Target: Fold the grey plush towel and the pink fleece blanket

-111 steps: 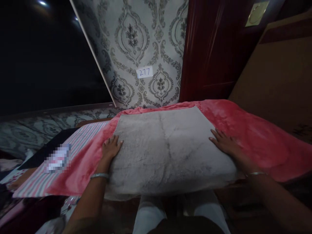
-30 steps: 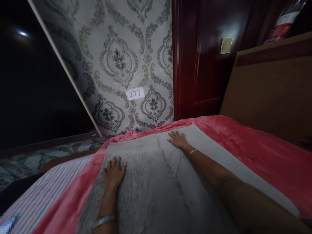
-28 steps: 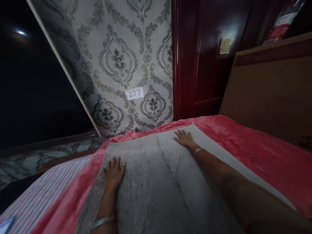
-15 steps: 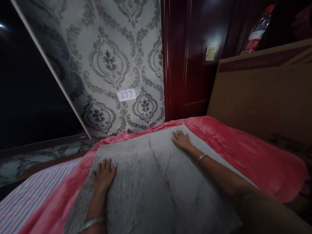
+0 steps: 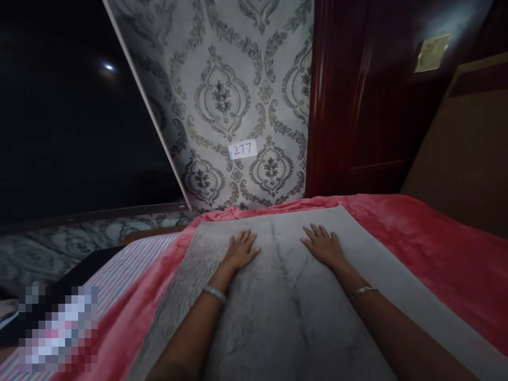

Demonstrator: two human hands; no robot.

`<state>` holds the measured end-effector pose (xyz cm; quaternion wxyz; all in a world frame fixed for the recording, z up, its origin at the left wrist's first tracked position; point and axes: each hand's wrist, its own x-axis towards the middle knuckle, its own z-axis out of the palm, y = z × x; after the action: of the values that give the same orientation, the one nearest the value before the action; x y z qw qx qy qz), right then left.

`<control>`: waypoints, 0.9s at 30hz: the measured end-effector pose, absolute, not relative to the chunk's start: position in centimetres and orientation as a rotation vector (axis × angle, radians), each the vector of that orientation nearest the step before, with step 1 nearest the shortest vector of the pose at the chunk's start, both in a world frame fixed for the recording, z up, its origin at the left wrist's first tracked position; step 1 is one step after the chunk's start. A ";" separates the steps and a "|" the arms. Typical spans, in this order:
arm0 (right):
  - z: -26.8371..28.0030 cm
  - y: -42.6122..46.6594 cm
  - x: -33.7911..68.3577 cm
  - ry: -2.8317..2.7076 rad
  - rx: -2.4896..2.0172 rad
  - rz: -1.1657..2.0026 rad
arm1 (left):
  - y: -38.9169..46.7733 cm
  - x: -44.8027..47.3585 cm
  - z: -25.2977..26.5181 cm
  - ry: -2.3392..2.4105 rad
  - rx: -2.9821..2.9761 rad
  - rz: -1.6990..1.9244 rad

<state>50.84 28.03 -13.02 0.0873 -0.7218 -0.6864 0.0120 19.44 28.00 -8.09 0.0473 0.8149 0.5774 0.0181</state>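
One grey mat (image 5: 262,312) lies spread over the red blanket (image 5: 440,238). It looks light, soft and floppy, unlikely to slip much or break; its far corners seem the best grips. Left hand (image 5: 241,251) and right hand (image 5: 323,247) rest flat on it, fingers spread, apart from each other, clasping nothing. Striped cloth (image 5: 130,263) shows beyond the blanket's left side.

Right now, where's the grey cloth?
In the head view, the grey cloth is at lower centre, spread on the red blanket, under the left hand and right hand, below the patterned wallpaper.
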 end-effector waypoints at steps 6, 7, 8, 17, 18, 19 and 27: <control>-13.7 28.4 51.2 -2.062 -2.136 0.022 | 33.2 17.8 -8.7 1.922 2.451 0.086; -13.7 28.5 51.2 -2.064 -2.141 0.028 | 33.7 16.3 -8.6 1.976 2.426 0.085; -13.8 28.5 51.3 -2.061 -2.148 0.031 | 34.0 14.7 -8.4 2.038 2.394 0.083; -13.6 28.7 51.3 -2.065 -2.175 0.045 | 35.6 7.4 -8.2 2.417 2.144 0.087; -13.4 28.6 51.2 -2.068 -2.180 0.052 | 35.7 7.5 -8.2 2.419 2.135 0.080; -13.2 28.5 51.2 -2.070 -2.184 0.058 | 35.8 7.6 -8.1 2.413 2.130 0.069; -12.8 28.2 51.1 -2.053 -2.147 0.092 | 32.4 9.7 -5.7 2.342 2.109 -0.070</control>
<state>51.06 28.22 -12.76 0.0844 -0.7198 -0.6884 0.0307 9.67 32.37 -5.68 -0.0054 0.6691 0.7429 -0.0223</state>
